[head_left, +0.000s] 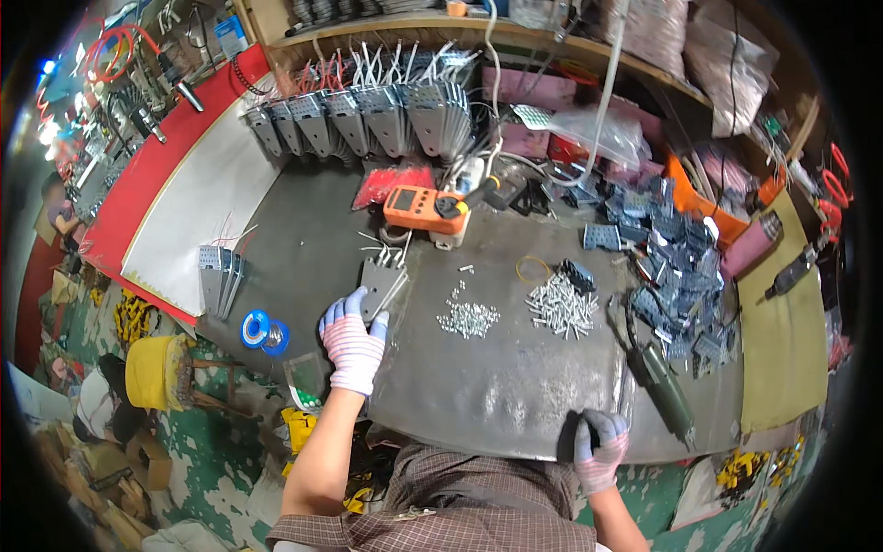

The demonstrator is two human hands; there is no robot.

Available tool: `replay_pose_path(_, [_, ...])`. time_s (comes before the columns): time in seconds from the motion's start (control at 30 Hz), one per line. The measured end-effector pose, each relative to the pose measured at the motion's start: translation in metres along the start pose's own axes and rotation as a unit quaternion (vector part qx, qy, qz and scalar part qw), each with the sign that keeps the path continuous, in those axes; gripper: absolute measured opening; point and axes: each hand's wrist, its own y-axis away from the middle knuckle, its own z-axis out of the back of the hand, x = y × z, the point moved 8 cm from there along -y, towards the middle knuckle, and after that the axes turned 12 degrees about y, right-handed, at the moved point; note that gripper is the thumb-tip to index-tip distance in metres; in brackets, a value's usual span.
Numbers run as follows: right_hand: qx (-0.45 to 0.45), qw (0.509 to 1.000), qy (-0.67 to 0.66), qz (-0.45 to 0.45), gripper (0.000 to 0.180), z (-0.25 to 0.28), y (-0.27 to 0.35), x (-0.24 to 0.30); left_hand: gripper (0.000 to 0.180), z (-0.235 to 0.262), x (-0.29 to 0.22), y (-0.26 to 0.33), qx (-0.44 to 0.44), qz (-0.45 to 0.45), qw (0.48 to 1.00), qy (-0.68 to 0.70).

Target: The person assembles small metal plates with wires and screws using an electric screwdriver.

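Note:
My left hand (353,342), in a striped glove, grips a grey metal bracket assembly (379,283) with white wires at its far end, just over the left-middle of the dark table. Curled at the table's front edge is my right hand (602,449), gloved too; whatever its fingers may hold is hidden. Between and beyond the hands lie a pile of small silvery nuts or similar pieces (469,319) and a pile of screws (563,305). A dark green electric screwdriver (664,394) rests right of my right hand.
Finished-looking wired brackets (386,120) stand in a row at the back, several more (219,276) at left. An orange multimeter (423,210) sits mid-table. Dark blue metal parts (658,267) are heaped at right, before an orange bin (708,198). Blue spools (258,329) lie near the left edge.

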Motion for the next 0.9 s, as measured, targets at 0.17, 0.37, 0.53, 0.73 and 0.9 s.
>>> replay_pose_path(0.17, [-0.013, 1.0, -0.01, 0.02, 0.018, 0.004, -0.001, 0.005, 0.052, 0.002, -0.006, 0.0, -0.002, 0.0, 1.0, -0.029])
replay_pose_path(0.37, [-0.027, 0.998, -0.021, 0.057, 0.02, 0.008, -0.003, 0.009, 0.049, 0.002, 0.014, -0.001, -0.014, 0.063, 0.996, 0.067])
replay_pose_path(0.53, [0.009, 0.999, 0.007, 0.047, 0.02, 0.006, 0.001, 0.001, 0.047, 0.001, 0.012, 0.016, -0.013, 0.048, 0.983, 0.177])
replay_pose_path(0.73, [0.046, 0.997, -0.024, 0.054, 0.019, 0.002, -0.007, 0.005, 0.048, 0.022, -0.004, 0.05, -0.014, 0.006, 0.989, 0.149])
replay_pose_path(0.9, [0.082, 0.995, -0.002, 0.052, 0.023, 0.003, -0.008, 0.005, 0.049, 0.015, -0.04, 0.024, 0.036, 0.004, 0.999, 0.034])
